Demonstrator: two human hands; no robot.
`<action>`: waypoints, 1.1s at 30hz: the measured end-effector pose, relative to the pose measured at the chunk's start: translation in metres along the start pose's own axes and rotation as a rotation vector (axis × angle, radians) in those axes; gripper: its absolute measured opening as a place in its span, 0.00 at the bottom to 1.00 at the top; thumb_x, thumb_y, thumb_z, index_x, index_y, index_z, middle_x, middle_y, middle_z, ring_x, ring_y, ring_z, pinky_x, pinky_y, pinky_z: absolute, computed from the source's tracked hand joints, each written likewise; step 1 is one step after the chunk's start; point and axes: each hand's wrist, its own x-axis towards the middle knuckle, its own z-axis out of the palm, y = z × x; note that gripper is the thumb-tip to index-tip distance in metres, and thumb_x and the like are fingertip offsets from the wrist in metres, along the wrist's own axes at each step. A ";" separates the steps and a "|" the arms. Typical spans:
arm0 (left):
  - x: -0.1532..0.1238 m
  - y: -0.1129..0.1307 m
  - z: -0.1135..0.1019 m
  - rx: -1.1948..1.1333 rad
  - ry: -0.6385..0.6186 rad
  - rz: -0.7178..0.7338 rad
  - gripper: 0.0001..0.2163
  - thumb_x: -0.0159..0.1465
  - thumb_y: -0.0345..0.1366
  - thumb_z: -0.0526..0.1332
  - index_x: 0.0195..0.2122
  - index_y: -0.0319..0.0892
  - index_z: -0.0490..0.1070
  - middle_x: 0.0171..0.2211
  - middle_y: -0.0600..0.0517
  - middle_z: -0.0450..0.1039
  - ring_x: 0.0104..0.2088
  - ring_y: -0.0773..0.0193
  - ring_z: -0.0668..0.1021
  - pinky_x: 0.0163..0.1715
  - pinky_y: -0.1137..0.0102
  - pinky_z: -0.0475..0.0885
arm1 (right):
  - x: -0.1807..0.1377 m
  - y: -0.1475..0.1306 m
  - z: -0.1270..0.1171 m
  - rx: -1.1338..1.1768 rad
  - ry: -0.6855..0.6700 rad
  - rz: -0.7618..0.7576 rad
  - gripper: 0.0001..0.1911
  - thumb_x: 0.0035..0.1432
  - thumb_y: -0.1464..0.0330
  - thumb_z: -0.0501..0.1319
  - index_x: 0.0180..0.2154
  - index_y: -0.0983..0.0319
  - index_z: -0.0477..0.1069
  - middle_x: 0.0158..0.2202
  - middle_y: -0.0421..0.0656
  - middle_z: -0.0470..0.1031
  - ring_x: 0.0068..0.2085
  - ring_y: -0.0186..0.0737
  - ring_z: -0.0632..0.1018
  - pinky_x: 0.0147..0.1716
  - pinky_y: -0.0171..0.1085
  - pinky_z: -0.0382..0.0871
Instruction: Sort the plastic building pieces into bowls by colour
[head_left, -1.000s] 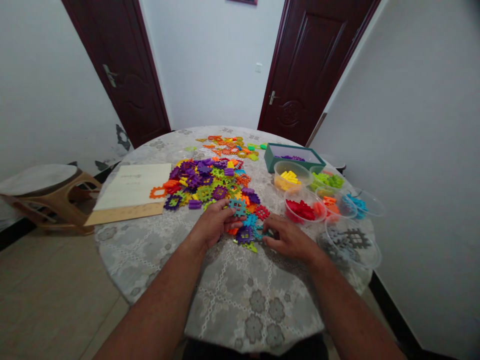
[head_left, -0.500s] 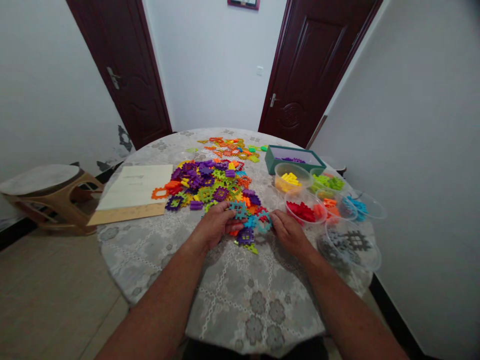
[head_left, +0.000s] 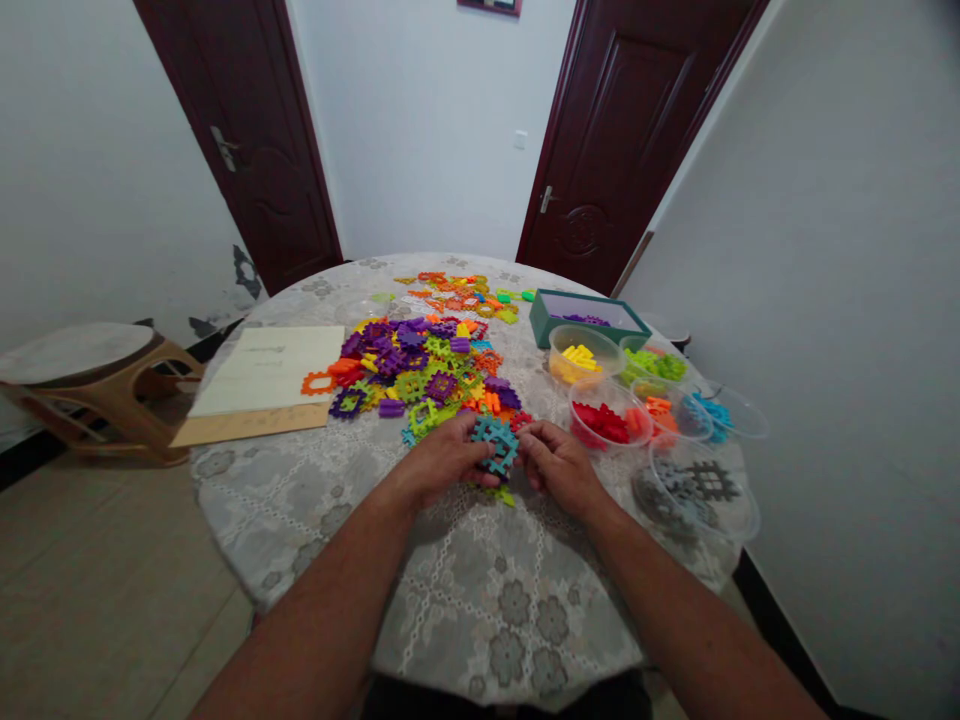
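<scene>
Grey patterned tablecloth, white walls

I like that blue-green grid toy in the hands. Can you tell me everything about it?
The teal grid pieces look like hard plastic squares with open holes and notched edges. Two or so seem stacked together, slightly tilted. The left hand and right hand pinch them from both sides, just above the table's near edge of the colourful pile.

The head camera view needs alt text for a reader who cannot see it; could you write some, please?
Both hands, left hand and right hand, grip teal grid pieces over a round table. Beyond lies a pile of colourful pieces; clear bowls of sorted pieces stand to the right.
</scene>
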 end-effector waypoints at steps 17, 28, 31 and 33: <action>0.010 0.009 -0.018 -0.445 0.364 0.140 0.13 0.53 0.20 0.60 0.35 0.43 0.65 0.37 0.50 0.79 0.42 0.58 0.86 0.51 0.58 0.84 | -0.009 0.004 0.000 -0.768 -0.081 -0.408 0.21 0.66 0.61 0.67 0.57 0.59 0.73 0.48 0.48 0.80 0.46 0.47 0.80 0.47 0.43 0.72; 0.009 0.008 -0.016 -0.443 0.301 0.102 0.21 0.48 0.16 0.57 0.41 0.42 0.68 0.43 0.46 0.79 0.48 0.56 0.85 0.54 0.55 0.82 | -0.010 -0.002 0.007 -0.756 -0.110 -0.340 0.14 0.65 0.63 0.67 0.51 0.59 0.74 0.43 0.45 0.79 0.42 0.43 0.78 0.42 0.39 0.70; 0.008 0.008 -0.016 -0.443 0.291 0.102 0.21 0.49 0.16 0.58 0.42 0.42 0.69 0.43 0.46 0.79 0.48 0.56 0.85 0.55 0.55 0.81 | -0.011 -0.002 0.008 -0.777 -0.127 -0.377 0.22 0.66 0.61 0.66 0.60 0.58 0.71 0.50 0.48 0.79 0.47 0.45 0.79 0.48 0.42 0.70; 0.008 0.007 -0.016 -0.456 0.292 0.108 0.19 0.49 0.16 0.58 0.40 0.42 0.68 0.41 0.47 0.79 0.47 0.56 0.86 0.56 0.54 0.81 | -0.012 -0.003 0.009 -0.783 -0.138 -0.367 0.22 0.65 0.60 0.67 0.58 0.58 0.72 0.51 0.48 0.78 0.48 0.46 0.78 0.48 0.42 0.70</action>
